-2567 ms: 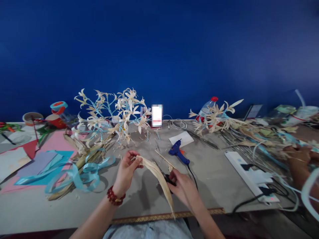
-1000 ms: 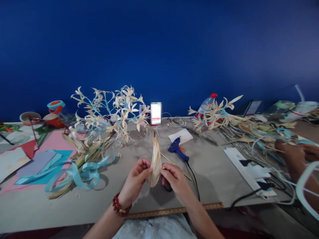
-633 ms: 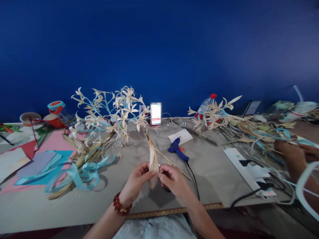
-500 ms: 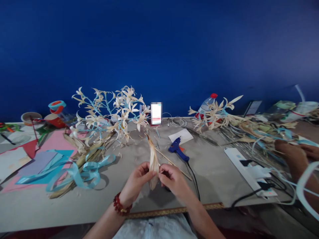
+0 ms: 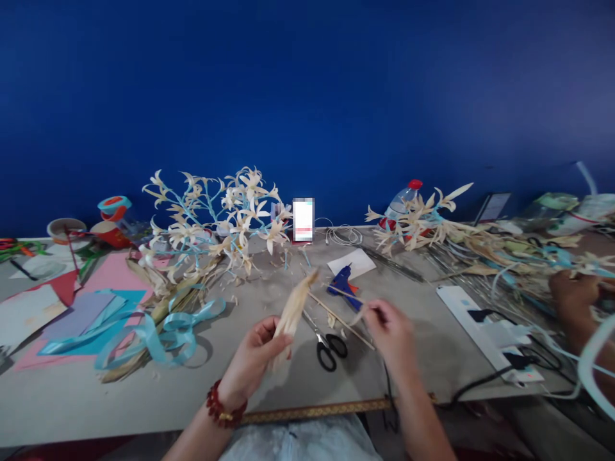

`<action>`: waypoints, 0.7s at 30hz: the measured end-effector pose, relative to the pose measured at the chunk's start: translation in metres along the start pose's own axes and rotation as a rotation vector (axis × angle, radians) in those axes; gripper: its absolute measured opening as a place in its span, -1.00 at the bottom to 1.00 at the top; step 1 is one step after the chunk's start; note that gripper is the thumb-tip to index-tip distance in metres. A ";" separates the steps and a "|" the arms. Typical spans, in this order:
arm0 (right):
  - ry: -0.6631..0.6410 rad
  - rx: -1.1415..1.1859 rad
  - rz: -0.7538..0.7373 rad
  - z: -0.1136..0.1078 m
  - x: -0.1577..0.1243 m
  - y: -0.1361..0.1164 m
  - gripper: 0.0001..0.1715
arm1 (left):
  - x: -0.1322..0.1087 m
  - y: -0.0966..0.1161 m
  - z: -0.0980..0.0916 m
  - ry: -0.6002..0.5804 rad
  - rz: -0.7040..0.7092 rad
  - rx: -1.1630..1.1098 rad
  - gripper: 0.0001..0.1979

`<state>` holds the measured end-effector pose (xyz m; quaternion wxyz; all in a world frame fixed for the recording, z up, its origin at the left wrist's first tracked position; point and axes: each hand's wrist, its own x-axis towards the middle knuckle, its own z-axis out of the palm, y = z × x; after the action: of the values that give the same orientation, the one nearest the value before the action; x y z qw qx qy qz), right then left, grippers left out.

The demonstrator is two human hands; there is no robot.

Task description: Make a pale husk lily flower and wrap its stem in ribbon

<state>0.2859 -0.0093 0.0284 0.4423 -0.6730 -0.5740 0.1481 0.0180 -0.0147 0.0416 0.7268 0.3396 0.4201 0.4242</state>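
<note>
My left hand (image 5: 254, 358), with a red bead bracelet at the wrist, pinches a pale dried corn husk (image 5: 294, 307) that points up and away. My right hand (image 5: 393, 333) is apart from it, off to the right, its fingers closed on a thin torn husk strip (image 5: 356, 317). Between the hands, black-handled scissors (image 5: 327, 346) lie on the table. Just beyond the right hand is a blue hot glue gun (image 5: 340, 282), its tip near a white sheet (image 5: 353, 261). A thin stick (image 5: 346, 325) and small husk scraps lie beside the scissors.
Husk flowers on blue stems (image 5: 240, 218) stand at the back left. Light blue ribbon (image 5: 158, 336) and coloured paper (image 5: 79, 314) lie left. On the right are a white power strip (image 5: 473, 333) with cables, a bottle (image 5: 403, 205) and another person's hand (image 5: 571, 301). A phone (image 5: 303, 219) stands at the back.
My right hand has moved right, away from the husk, with a thin strip in its fingers. The husk in my left hand has tilted right, and the scissors have come into view.
</note>
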 end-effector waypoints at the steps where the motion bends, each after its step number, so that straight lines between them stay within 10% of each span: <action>1: 0.123 0.031 0.065 -0.014 0.007 0.014 -0.84 | -0.001 0.002 -0.003 -0.013 -0.024 -0.007 -0.70; 6: 0.576 0.495 0.243 -0.052 0.021 0.037 -0.84 | 0.000 0.004 -0.007 0.021 -0.020 -0.015 -0.73; 16: 0.303 1.038 0.275 0.027 -0.009 -0.038 -0.87 | 0.017 -0.011 -0.009 0.071 0.043 -0.008 -0.82; 18: 0.147 0.988 0.183 0.044 -0.020 -0.067 -0.77 | 0.020 -0.019 -0.005 0.042 0.018 -0.155 -0.85; 21: -0.618 0.817 -0.101 0.062 -0.040 -0.111 -0.79 | 0.020 -0.028 0.004 -0.001 -0.018 -0.403 -0.86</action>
<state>0.1591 -0.0248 0.0658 0.4856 -0.3415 -0.6051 0.5305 0.0369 -0.0089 0.0129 0.7842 0.1838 0.3293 0.4928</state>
